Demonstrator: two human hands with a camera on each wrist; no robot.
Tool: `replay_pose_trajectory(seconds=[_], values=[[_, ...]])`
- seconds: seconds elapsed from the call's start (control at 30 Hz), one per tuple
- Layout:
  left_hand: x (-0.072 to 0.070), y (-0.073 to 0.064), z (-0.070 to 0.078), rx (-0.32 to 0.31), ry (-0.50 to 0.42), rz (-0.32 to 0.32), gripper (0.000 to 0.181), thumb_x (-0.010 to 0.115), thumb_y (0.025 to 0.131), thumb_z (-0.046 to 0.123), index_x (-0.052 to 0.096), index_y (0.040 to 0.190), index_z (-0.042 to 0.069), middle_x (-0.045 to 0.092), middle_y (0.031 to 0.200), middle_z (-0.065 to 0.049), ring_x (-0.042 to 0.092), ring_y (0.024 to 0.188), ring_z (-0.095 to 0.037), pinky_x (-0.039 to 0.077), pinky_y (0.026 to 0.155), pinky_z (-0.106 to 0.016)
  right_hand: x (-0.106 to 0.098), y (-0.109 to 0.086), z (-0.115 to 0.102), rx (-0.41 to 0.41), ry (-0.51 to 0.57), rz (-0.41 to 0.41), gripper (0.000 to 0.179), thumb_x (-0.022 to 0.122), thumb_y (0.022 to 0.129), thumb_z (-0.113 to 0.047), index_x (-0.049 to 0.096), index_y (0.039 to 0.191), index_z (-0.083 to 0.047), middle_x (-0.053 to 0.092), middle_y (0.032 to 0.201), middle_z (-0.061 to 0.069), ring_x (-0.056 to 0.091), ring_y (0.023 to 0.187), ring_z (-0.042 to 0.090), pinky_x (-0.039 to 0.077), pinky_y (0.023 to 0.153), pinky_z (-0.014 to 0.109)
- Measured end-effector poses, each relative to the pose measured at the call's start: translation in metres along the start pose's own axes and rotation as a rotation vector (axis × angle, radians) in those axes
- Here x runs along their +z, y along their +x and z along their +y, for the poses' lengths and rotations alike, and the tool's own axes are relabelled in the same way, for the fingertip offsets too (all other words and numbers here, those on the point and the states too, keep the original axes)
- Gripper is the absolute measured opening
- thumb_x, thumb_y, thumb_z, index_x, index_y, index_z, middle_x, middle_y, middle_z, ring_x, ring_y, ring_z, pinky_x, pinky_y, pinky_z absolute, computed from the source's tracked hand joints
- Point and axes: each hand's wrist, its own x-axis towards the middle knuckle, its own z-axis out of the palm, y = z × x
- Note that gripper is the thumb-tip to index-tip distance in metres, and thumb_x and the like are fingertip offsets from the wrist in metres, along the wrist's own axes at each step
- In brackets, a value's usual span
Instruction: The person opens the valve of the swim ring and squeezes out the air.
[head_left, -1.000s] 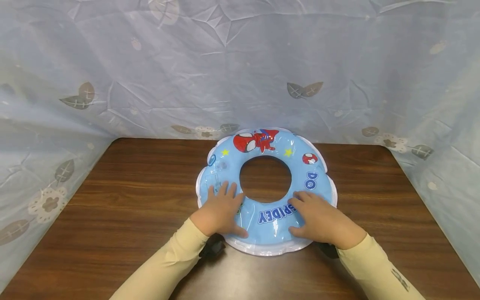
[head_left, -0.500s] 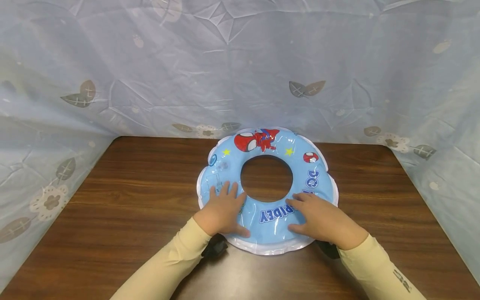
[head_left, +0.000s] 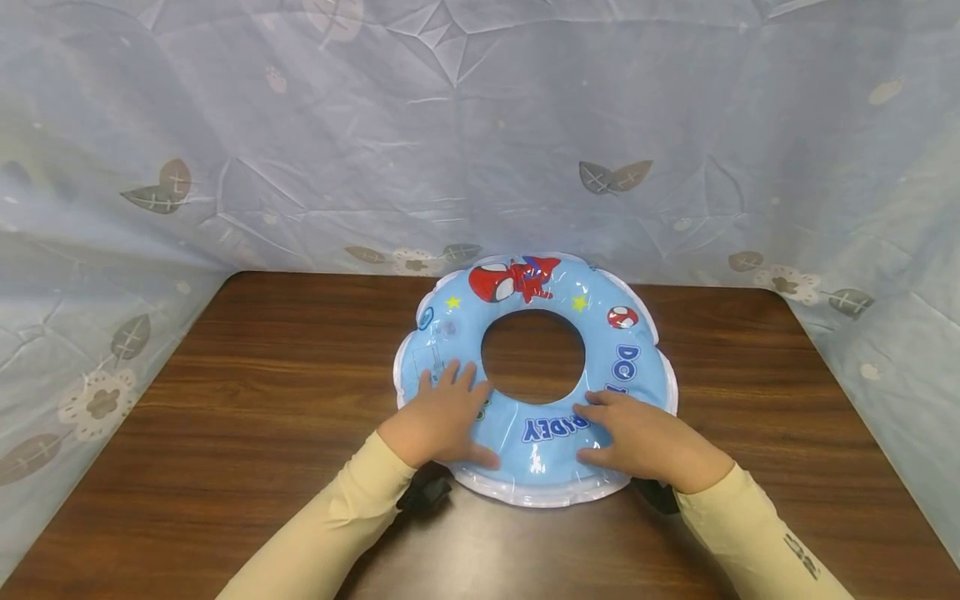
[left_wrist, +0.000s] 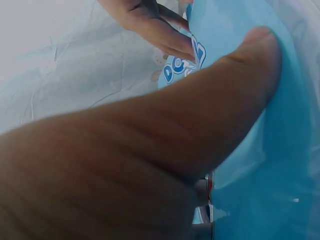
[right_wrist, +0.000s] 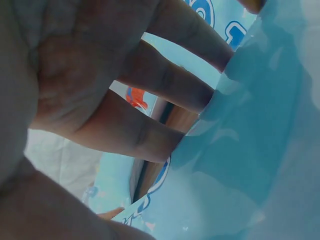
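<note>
An inflated light-blue swim ring (head_left: 517, 454) with a white edge lies flat on the brown wooden table (head_left: 247, 417). It carries red cartoon figures, yellow stars and blue lettering. On its near left part rests my left hand (head_left: 441, 421), fingers spread. My right hand (head_left: 647, 440) touches the near right part, covering some of the letters. In the left wrist view the left thumb (left_wrist: 250, 65) lies straight along the blue vinyl. Fingertips of the right hand (right_wrist: 165, 80) meet the ring's surface in the right wrist view, with the centre hole behind them.
A pale grey-blue curtain (head_left: 480, 125) with leaf and flower prints hangs behind the table and along both sides. The ring's far edge reaches close to the curtain. Dark wrist devices (head_left: 426, 492) show below both wrists.
Both hands stay on the swim ring with almost no movement. The right fingers shift slightly over the lettering, and the ring keeps its place.
</note>
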Motion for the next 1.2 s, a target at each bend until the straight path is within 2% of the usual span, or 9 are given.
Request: replay_pose_trajectory(seconds=[0.17,0.37,0.63,0.83,1.0,1.1,1.2], values=[[-0.002,0.000,0.000,0.044,-0.038,0.027,0.101,0.083,0.078,0.061,0.039,0.161,0.024,0.029,0.167,-0.021,0.019,0.154,-0.047,0.018,0.116,-0.075,0.000,0.002,0.004,0.004,0.007,0.000,0.068,0.081,0.087,-0.044,0.063,0.143,-0.010,0.053,0.150,0.022,0.045,0.141,0.048,0.042,0.110,0.063],[-0.002,0.000,0.002,0.124,-0.031,0.051,0.092,0.080,0.082,0.059,0.039,0.160,0.031,0.029,0.167,-0.019,0.019,0.155,-0.045,0.018,0.113,-0.078,0.000,0.005,0.010,0.003,0.018,0.014,0.066,0.082,0.087,-0.039,0.063,0.143,-0.009,0.051,0.151,0.023,0.042,0.142,0.051,0.037,0.112,0.066],[-0.005,-0.003,0.002,0.243,0.014,0.038,0.080,0.079,0.089,0.049,0.042,0.159,0.038,0.043,0.161,-0.013,0.029,0.152,-0.045,0.020,0.113,-0.077,-0.001,0.007,0.013,0.022,0.067,0.008,0.067,0.082,0.087,-0.041,0.063,0.143,-0.011,0.050,0.151,0.022,0.044,0.141,0.048,0.041,0.109,0.064],[-0.005,-0.003,0.001,0.280,0.021,0.048,0.080,0.080,0.089,0.045,0.041,0.159,0.038,0.043,0.161,-0.012,0.030,0.151,-0.044,0.021,0.113,-0.077,0.000,0.009,0.019,-0.017,0.072,0.040,0.064,0.080,0.090,-0.035,0.061,0.143,-0.004,0.048,0.151,0.025,0.041,0.142,0.048,0.037,0.113,0.063],[-0.003,-0.001,0.002,0.294,0.051,0.052,0.075,0.079,0.090,0.047,0.046,0.156,0.036,0.042,0.162,-0.011,0.029,0.152,-0.042,0.019,0.114,-0.077,-0.001,0.009,0.023,-0.024,0.074,0.035,0.064,0.076,0.091,-0.034,0.059,0.145,-0.005,0.045,0.154,0.025,0.034,0.146,0.051,0.035,0.113,0.067],[-0.001,0.000,0.004,0.277,0.064,0.040,0.073,0.079,0.090,0.048,0.049,0.155,0.035,0.041,0.163,-0.010,0.027,0.153,-0.042,0.018,0.115,-0.076,-0.002,0.007,0.023,-0.022,0.074,0.031,0.066,0.074,0.092,-0.039,0.058,0.146,-0.005,0.045,0.155,0.025,0.031,0.147,0.053,0.032,0.114,0.068],[0.000,0.001,0.006,0.255,0.059,0.023,0.071,0.078,0.089,0.049,0.051,0.154,0.034,0.040,0.164,-0.009,0.025,0.154,-0.041,0.017,0.116,-0.076,-0.002,0.006,0.020,-0.002,0.074,0.049,0.069,0.069,0.093,-0.052,0.060,0.144,-0.005,0.048,0.154,0.023,0.032,0.147,0.053,0.030,0.115,0.068]])
